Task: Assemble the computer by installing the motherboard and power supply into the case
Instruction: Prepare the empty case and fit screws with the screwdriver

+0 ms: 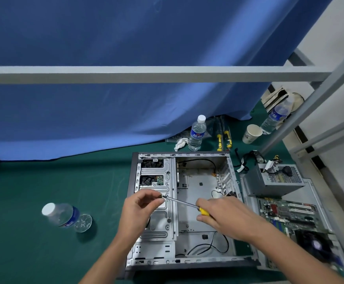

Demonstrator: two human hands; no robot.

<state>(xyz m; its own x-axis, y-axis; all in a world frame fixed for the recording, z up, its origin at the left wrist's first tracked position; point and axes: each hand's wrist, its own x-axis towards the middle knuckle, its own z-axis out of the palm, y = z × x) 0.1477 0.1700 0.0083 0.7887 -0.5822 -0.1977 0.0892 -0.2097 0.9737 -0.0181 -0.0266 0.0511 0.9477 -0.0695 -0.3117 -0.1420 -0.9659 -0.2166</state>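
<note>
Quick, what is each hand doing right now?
Left hand: fingers pinched at the silver screwdriver tip, perhaps on a small screw.
Right hand: closed around the yellow-handled screwdriver.

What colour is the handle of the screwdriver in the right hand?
Yellow. The screwdriver handle shows at the right hand in the head view.

Two bare forearms enter from the lower edge. Left hand (140, 210) and right hand (226, 217) carry no gloves, rings, watch or wristband on the visible surfaces. No sleeve cuff shows on either arm up to the frame edge; sleeves, if worn, appear to end above it. Fingernails short and unpainted, as far as the blur permits
</note>
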